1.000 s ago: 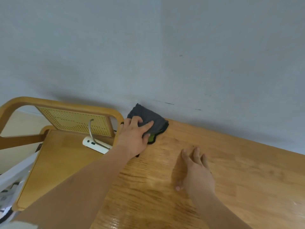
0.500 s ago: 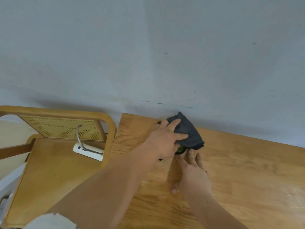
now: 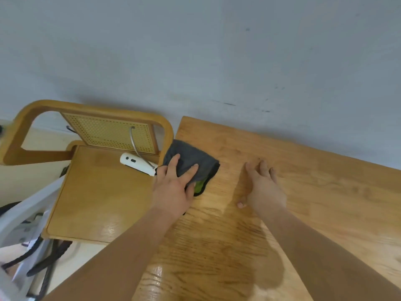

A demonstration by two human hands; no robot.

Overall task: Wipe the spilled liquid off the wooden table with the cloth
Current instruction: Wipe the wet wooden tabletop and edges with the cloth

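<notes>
A folded dark grey cloth [image 3: 196, 160] with a green underside lies at the left edge of the wooden table [image 3: 314, 192]. My left hand [image 3: 173, 187] presses flat on top of the cloth, fingers spread over it. To the right, my right hand [image 3: 263, 187] rests on the bare tabletop with its fingers apart, holding nothing. A darker, shiny wet patch [image 3: 217, 257] covers the wood nearer to me, between my forearms.
A wooden chair [image 3: 97, 192] with a cane back stands against the table's left edge; a white device [image 3: 136, 162] with a grey curved handle lies on its seat. A grey wall rises right behind the table. Bags and straps [image 3: 32, 246] sit on the floor at the left.
My left hand has slid the cloth back to the left, from the table's far middle to its left edge. My right hand stays on the wood.
</notes>
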